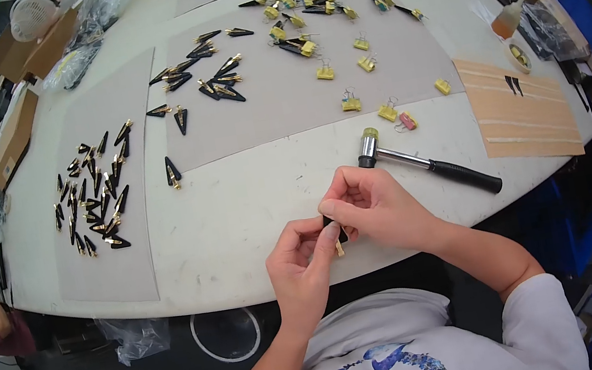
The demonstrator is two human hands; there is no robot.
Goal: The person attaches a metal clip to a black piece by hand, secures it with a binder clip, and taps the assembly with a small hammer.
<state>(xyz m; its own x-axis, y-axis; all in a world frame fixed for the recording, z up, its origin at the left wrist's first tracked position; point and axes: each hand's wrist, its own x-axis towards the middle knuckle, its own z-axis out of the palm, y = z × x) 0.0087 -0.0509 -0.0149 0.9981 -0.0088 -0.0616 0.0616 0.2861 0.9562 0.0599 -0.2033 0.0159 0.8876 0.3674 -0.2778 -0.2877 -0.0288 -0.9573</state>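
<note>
Both the left hand [300, 263] and right hand [383, 205] have their grip closed on the small black piece with a gold-coloured end [329, 220] at lower centre of the frame, where I'd have 1 hand steady it while the other presses lightly.

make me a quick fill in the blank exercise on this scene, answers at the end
The left hand and right hand hold a small black piece whose protruding end looks ____ in colour.
Of the two hands, the ____ one is nearer the hammer.
The loose clip closest to the hammer's black grip is ____.

Missing words: gold; right; pink
</note>
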